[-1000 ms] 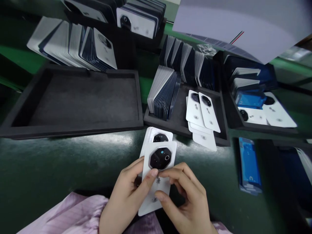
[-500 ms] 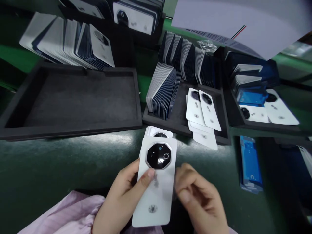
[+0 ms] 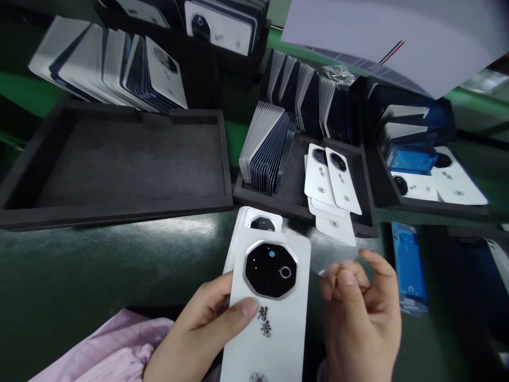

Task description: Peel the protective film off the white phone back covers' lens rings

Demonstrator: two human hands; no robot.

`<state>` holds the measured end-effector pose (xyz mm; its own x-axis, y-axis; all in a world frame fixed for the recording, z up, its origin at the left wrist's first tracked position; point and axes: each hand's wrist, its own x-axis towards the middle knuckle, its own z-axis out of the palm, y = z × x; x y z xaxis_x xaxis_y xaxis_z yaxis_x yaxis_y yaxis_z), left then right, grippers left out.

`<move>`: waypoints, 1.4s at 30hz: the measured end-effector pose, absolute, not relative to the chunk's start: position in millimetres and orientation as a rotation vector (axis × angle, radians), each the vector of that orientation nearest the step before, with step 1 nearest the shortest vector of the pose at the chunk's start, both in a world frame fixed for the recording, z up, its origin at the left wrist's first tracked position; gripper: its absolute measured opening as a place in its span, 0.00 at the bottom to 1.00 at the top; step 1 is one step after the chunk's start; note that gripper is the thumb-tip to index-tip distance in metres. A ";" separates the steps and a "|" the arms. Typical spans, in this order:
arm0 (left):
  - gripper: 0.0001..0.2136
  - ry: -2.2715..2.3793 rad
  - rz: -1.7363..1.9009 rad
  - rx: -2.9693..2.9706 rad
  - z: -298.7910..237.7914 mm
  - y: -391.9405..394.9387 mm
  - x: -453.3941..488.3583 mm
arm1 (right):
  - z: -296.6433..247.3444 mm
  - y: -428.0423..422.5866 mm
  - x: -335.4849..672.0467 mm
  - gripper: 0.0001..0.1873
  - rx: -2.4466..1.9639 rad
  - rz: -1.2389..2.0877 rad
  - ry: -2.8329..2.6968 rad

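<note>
My left hand (image 3: 207,329) grips a white phone back cover (image 3: 270,313) with a black octagonal camera ring, thumb pressed on its face. More white covers (image 3: 254,220) lie stacked under it on the green table. My right hand (image 3: 358,313) is to the right of the cover, fingers pinched together on a thin clear film (image 3: 338,265) that is hard to make out.
An empty black foam tray (image 3: 119,164) lies at the left. A second black tray (image 3: 294,191) holds upright rows of covers and a few loose white ones (image 3: 332,183). More trays of covers stand behind and at the right. A blue-filmed part (image 3: 407,265) lies on the table.
The cover has come closer and larger in view. My right hand has pulled away to the right, off the cover, with its fingers pinched.
</note>
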<state>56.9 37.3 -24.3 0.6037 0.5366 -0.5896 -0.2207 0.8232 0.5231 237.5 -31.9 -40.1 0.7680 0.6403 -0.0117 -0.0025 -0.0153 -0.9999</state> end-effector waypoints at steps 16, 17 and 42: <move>0.09 0.705 0.402 0.514 -29.5 37.7 52.7 | -35.4 -44.4 228.7 0.15 -1.462 0.729 -1.144; 0.09 0.697 0.399 0.511 -31.4 37.8 52.0 | -35.8 -44.1 229.6 0.15 -1.442 0.759 -1.149; 0.10 0.648 0.315 0.630 -34.0 44.5 55.1 | -39.7 -41.6 230.6 0.04 -1.522 0.864 -1.007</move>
